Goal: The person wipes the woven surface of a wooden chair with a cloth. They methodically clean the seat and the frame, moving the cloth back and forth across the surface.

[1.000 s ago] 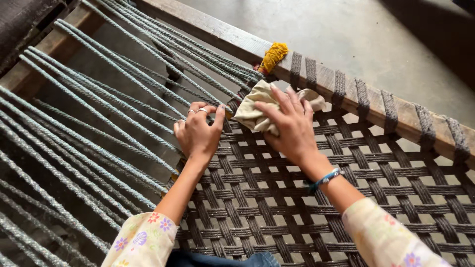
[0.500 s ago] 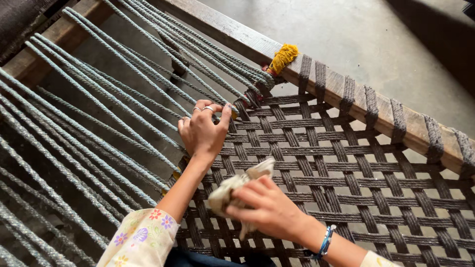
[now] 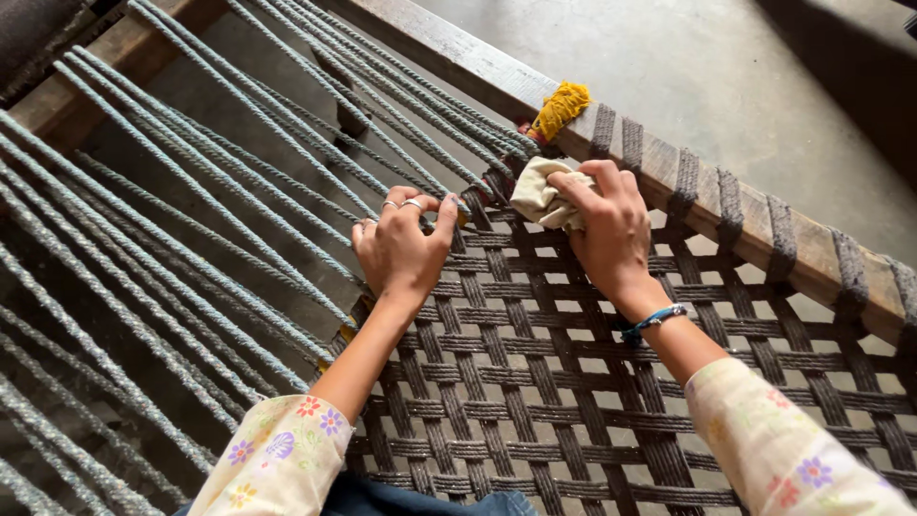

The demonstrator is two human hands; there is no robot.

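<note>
Right hand (image 3: 611,229) at one o'clock, fingers closed on a crumpled pale cloth (image 3: 540,193) pressed against the woven rope bed (image 3: 573,382) just beside its wooden rail (image 3: 745,205), left hand (image 3: 401,248) at eleven o'clock, fingers spread flat, gripping nothing, yellow tassel (image 3: 562,105) above the cloth

Two bare hands are seen. Loose cream sleeves, printed with small flowers in red, purple, blue and yellow, are worn on both forearms. Two thin silver rings are worn on fingers of the left hand (image 3: 401,250). A narrow blue band with a pale bead or clasp is worn at the wrist of the right hand (image 3: 611,229). Dark blue cloth is glimpsed at the bottom edge.
</note>
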